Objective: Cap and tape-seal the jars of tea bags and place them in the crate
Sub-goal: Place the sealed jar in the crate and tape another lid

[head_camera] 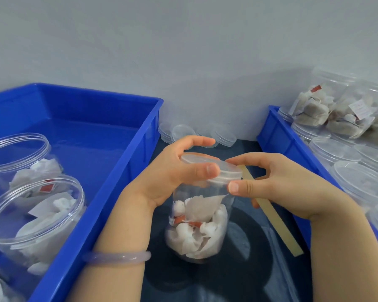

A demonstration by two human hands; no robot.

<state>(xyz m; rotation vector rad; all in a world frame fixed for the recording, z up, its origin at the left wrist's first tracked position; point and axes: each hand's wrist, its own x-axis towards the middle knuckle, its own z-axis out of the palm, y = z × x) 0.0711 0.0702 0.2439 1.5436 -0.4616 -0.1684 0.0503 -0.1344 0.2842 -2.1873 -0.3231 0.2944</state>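
Bracelet [118, 257] on left wrist, nearest. One jar [196, 225] of tea bags stands between two blue crates. Left hand [172, 171] curls round lid [214, 168] on jar top. Right hand [282, 184] pinches lid rim with thumb and forefinger, partly hiding tape strip [277, 223] trailing right. Left crate [118, 162]: two open jars [31, 214], third cut off by frame. Right crate [277, 131]: capped jars [336, 149] stacked, count unclear. Loose lids [183, 131] behind, by wall.

blue crates [127, 171]: 2 | hand-held jar [196, 225]: 1 | tape strip [279, 225]: 1 | bangle [118, 257]: 1 | left-crate jars [35, 214]: at least 2
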